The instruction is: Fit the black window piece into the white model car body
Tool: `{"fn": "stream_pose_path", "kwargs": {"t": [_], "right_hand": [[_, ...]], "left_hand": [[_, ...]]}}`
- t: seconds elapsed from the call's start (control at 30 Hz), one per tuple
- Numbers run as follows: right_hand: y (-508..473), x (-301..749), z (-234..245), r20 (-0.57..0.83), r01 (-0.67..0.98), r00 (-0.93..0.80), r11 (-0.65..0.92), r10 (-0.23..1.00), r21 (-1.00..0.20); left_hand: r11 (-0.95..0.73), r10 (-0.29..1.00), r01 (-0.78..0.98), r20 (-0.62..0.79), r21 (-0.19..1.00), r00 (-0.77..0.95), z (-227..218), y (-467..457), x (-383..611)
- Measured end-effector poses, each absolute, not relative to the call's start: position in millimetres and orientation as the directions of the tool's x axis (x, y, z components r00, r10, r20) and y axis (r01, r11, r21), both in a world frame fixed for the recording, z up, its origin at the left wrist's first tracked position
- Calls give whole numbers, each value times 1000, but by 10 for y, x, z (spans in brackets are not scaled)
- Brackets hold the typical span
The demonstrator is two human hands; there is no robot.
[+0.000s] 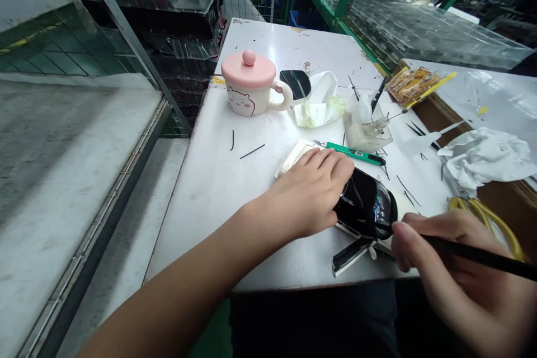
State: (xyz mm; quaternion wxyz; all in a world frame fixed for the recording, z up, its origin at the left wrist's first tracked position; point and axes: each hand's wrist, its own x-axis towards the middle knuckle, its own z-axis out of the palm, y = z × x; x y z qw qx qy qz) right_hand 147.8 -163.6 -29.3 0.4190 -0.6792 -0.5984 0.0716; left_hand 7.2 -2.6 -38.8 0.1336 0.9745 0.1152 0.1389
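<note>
From where I stand, the right grip (470,302) is pinched closed, thumb against fingers, on a slim black pen-like tool (482,256). The tool's tip is at the dark end of a glossy black-and-white model car (364,196); I can't make out whether it touches. The left grip (312,193) is curled over the car's other end, thumb on the near side and fingers laid across it, holding it against the desk (210,196). A small car door (351,256) juts out on the near side, toward the person.

Just beyond the left fingers lies a green utility knife (356,153), its blade pointing left. Behind it stands a clear plastic box (367,128) with thin tools in it, and to the left of that a crumpled tissue (321,106) lies beside a glossy black piece (296,84). Farther left is a cream mug (245,102) with a pink lid (247,71), upright, its handle turned to the right. Thin black strips (251,151) are scattered near it.

Over on the right are a bunched white cloth (490,159), yellow handles (476,210) near the right grip, and a snack packet (419,86). Stacked clear trays (419,31) rise beyond the desk.
</note>
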Motion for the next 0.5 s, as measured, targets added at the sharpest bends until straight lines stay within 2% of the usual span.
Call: {"fn": "stream_pose_path", "kwargs": {"t": [0.17,0.33,0.43,0.5], "right_hand": [[-1643,1544,-301,408,787,233,75,883,-612],[-1688,1500,-500,404,744,194,135,894,-654],[-1738,1451,-551,393,733,234,104,889,-672],[-1804,1547,-543,381,718,340,24,860,-696]], "left_hand": [[-938,266,191,248,289,931,-414,-36,74],[-941,254,180,249,285,935,-397,-32,63],[-938,250,179,220,298,943,-365,-23,53],[-933,252,182,200,311,947,-347,-16,45]]}}
